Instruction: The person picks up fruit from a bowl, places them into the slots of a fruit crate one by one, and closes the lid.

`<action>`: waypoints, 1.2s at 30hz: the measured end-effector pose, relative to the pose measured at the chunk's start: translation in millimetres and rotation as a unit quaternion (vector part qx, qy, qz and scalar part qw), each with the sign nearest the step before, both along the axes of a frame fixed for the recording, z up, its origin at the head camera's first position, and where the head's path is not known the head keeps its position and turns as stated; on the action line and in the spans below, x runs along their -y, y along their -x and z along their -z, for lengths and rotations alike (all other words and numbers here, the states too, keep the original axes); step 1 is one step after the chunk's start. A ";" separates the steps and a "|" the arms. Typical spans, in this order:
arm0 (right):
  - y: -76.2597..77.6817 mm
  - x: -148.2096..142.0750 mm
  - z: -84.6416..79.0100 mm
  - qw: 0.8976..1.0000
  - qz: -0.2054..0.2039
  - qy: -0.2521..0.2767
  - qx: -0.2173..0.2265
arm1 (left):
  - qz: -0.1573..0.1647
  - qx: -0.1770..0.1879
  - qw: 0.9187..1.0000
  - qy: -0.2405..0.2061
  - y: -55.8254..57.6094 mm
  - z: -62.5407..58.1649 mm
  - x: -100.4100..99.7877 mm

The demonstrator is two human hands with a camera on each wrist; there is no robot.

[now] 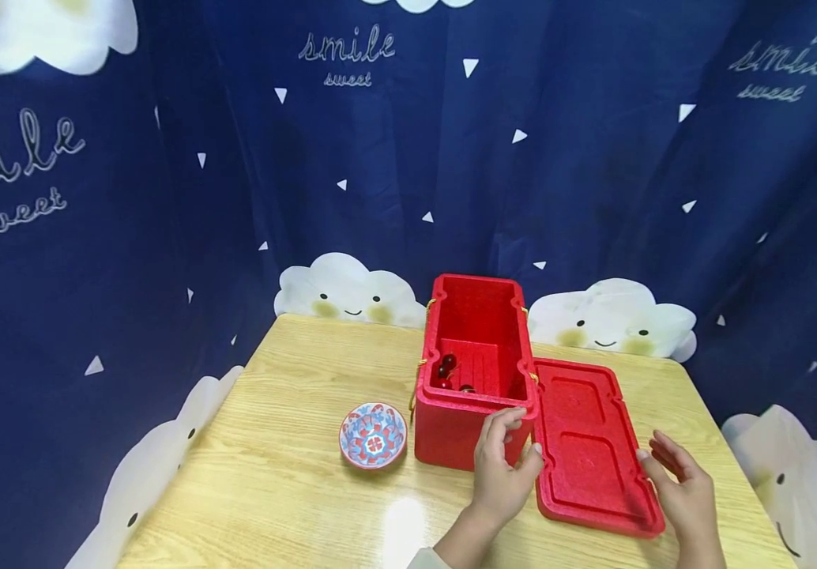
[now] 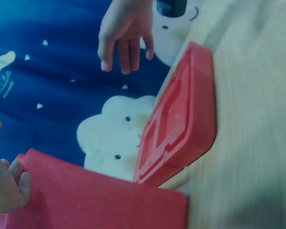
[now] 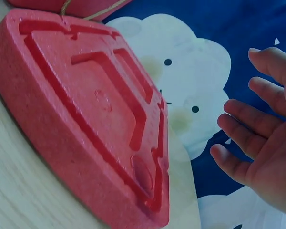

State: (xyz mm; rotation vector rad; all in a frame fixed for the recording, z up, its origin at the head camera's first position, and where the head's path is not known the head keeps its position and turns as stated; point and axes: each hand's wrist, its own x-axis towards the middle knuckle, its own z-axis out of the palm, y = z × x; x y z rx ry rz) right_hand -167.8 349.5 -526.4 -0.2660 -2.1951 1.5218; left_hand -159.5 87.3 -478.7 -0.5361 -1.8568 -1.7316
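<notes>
A red foam box (image 1: 451, 436) stands uncovered on the table, with several small dark-red, cherry-like fruits (image 1: 446, 366) at the bottom of its near end. Its red lid (image 1: 577, 431) lies flat to the right, recessed face up. My left hand (image 1: 504, 466) is at the box's near right corner, fingers loosely bent and nothing held; the left wrist view shows its fingers beside the box wall (image 2: 105, 202). Over the lid's near right edge is my right hand (image 1: 686, 490). In the right wrist view its fingers (image 3: 245, 117) are spread and free of anything.
A patterned red, white and blue bowl (image 1: 373, 436) sits left of the box on the wooden table (image 1: 273, 474). Yellow cord loops (image 1: 420, 365) hang at the box's sides. Behind the table hangs a dark blue curtain (image 1: 394, 158) with clouds and white triangles.
</notes>
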 end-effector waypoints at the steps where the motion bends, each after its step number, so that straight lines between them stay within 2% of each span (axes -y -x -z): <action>1: 0.4 -3.0 3.7 1.000 -0.001 -0.003 0.000 | 0.003 0.003 1.000 0.000 -0.3 2.3 -2.5; 4: 3.4 -14.5 17.1 1.000 -0.005 0.002 0.007 | 0.009 0.005 1.000 0.005 -3.0 7.4 -9.0; 6: 5.3 -20.9 23.0 1.000 -0.002 -0.007 0.030 | 0.006 -0.003 1.000 0.020 -4.5 11.8 -13.3; 7: 8.4 -27.8 32.7 1.000 -0.002 -0.007 0.026 | 0.005 -0.009 1.000 0.026 -5.2 13.9 -15.6; 8: 8.2 -28.1 32.0 0.999 0.002 -0.003 0.036 | 0.008 -0.009 0.999 0.030 -6.0 16.4 -18.0; 9: 12.6 -36.9 44.4 0.999 0.003 0.001 0.035 | 0.006 -0.014 0.999 0.036 -6.1 19.6 -20.8; 10: 15.4 -41.7 49.2 0.999 0.005 0.015 0.045 | 0.007 -0.013 0.999 0.039 -6.1 22.8 -23.9; 12: 22.7 -54.6 65.9 0.999 0.005 0.032 0.043 | 0.012 0.003 0.999 0.036 -5.5 30.1 -31.2; 14: 27.1 -59.5 73.1 0.998 0.009 0.048 0.051 | 0.021 0.039 0.999 0.027 -4.3 38.1 -38.6; 15: 31.6 -65.3 82.7 0.998 0.005 0.048 0.044 | 0.024 0.057 0.998 0.022 -3.2 42.2 -42.0; 20: 25.6 -43.7 63.0 0.998 0.010 -0.001 0.067 | 0.027 0.154 0.988 -0.008 0.6 59.9 -53.1; 24: 18.1 -27.9 49.4 0.995 0.034 -0.016 0.089 | 0.020 0.202 0.979 -0.007 2.0 72.5 -55.9; 26: 16.6 -22.8 46.9 0.993 0.047 -0.028 0.102 | 0.018 0.221 0.975 -0.002 3.0 77.3 -56.8; 30: 19.1 -18.9 48.3 0.989 0.047 -0.066 0.126 | 0.011 0.252 0.968 0.012 6.1 82.0 -58.7; 33: 21.0 -18.4 47.7 0.985 0.037 -0.070 0.151 | 0.003 0.272 0.962 0.031 9.1 83.2 -60.7; 36: 21.6 -18.7 46.6 0.983 0.034 -0.051 0.172 | -0.003 0.282 0.958 0.052 11.8 85.8 -63.2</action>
